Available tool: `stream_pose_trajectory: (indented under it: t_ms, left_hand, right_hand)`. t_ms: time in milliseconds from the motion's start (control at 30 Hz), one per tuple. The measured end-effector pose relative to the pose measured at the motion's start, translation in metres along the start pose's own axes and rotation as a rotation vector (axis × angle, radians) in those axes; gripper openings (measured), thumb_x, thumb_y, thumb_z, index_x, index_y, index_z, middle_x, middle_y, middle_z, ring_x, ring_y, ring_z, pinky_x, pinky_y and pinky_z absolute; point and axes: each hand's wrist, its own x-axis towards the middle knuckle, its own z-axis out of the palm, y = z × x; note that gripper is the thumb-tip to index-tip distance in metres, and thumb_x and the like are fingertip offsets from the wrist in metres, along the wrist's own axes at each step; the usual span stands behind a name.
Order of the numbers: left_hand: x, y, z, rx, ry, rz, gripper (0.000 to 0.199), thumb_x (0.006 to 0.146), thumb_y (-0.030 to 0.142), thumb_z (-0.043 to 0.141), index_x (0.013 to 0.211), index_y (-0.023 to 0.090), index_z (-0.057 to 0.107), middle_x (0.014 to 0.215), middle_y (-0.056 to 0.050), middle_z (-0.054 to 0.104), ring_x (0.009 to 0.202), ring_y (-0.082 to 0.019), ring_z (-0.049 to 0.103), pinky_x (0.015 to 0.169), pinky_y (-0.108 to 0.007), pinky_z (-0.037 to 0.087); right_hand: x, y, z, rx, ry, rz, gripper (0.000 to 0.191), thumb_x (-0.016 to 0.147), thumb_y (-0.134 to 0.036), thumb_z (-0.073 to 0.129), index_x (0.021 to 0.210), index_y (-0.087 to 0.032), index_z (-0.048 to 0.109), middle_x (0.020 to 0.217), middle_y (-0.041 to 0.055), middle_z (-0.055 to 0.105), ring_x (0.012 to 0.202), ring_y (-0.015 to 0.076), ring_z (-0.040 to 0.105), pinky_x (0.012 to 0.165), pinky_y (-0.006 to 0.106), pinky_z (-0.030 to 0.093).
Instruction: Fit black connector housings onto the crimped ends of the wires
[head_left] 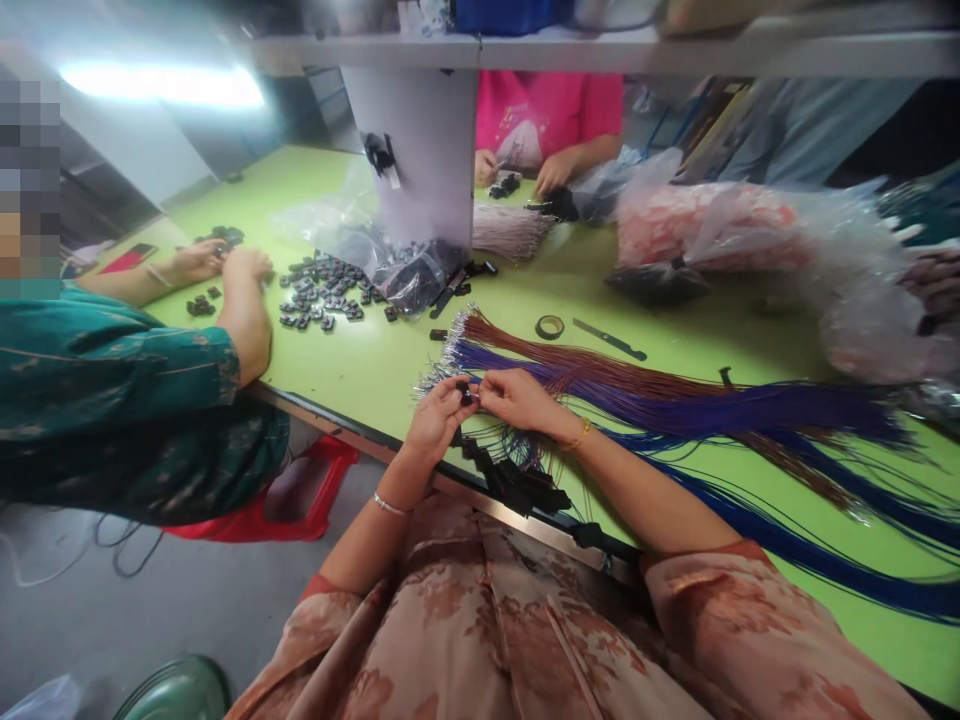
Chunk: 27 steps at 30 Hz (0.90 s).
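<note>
My left hand [433,422] pinches a small black plastic connector [465,394] just above the table's near edge. Right against it, the closed fingertips of my right hand [519,400] grip what looks like the thin end of a wire, mostly covered by the fingers. Behind and under my hands lie a bundle of brown wires [547,352] and a bundle of blue-purple wires [795,410], their shiny metal tips fanned out at the left. Below my right hand, several black connectors with wires [517,482] are heaped along the table edge.
A roll of black tape [550,327] and a dark flat blade-like tool [611,340] lie beyond the wires. Loose black connectors [319,290] cover the left-middle table [375,370]. Co-workers sit at left and opposite. Plastic bags [705,225] stand back right; a shelf [525,52] overhangs.
</note>
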Motion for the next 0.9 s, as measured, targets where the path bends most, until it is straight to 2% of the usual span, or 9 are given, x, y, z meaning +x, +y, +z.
stream_pose_trajectory:
  t_ms: [300, 600, 800, 900]
  left_hand:
    - [0.0004, 0.0, -0.0021, 0.042, -0.001, 0.004, 0.029, 0.074, 0.022, 0.073, 0.101, 0.015, 0.065, 0.092, -0.005, 0.068, 0.088, -0.015, 0.063, 0.096, -0.037, 0.048]
    - [0.0021, -0.0037, -0.0026, 0.091, 0.014, 0.041, 0.041, 0.065, 0.029, 0.081, 0.099, 0.016, 0.064, 0.09, -0.004, 0.068, 0.087, -0.014, 0.064, 0.09, -0.034, 0.051]
    - [-0.0011, -0.0035, 0.0023, 0.163, 0.064, 0.031, 0.042, 0.06, 0.03, 0.083, 0.093, 0.015, 0.064, 0.085, -0.003, 0.068, 0.075, -0.012, 0.062, 0.077, -0.029, 0.053]
    - [-0.0023, -0.0013, 0.0047, 0.132, 0.099, 0.019, 0.044, 0.056, 0.03, 0.085, 0.092, 0.015, 0.064, 0.082, -0.002, 0.068, 0.073, -0.012, 0.063, 0.076, -0.029, 0.054]
  right_hand:
    - [0.0002, -0.001, 0.0004, -0.004, 0.004, 0.002, 0.025, 0.081, -0.029, 0.051, 0.059, -0.018, 0.046, 0.054, -0.0045, 0.044, 0.053, 0.0085, 0.034, 0.053, 0.024, 0.02]
    - [0.0019, 0.0011, 0.0016, 0.032, -0.025, 0.021, 0.026, 0.081, -0.031, 0.05, 0.059, -0.017, 0.047, 0.054, -0.0044, 0.045, 0.052, 0.0083, 0.033, 0.052, 0.024, 0.02]
    - [-0.0017, 0.0002, 0.0048, -0.121, 0.026, -0.115, 0.013, 0.081, -0.022, 0.05, 0.069, -0.017, 0.053, 0.066, 0.0013, 0.056, 0.06, 0.0114, 0.042, 0.057, 0.024, 0.025]
    - [-0.0027, 0.0009, 0.006, -0.142, 0.004, -0.174, 0.012, 0.083, -0.02, 0.048, 0.077, -0.016, 0.057, 0.073, 0.0038, 0.06, 0.064, 0.013, 0.046, 0.061, 0.025, 0.028]
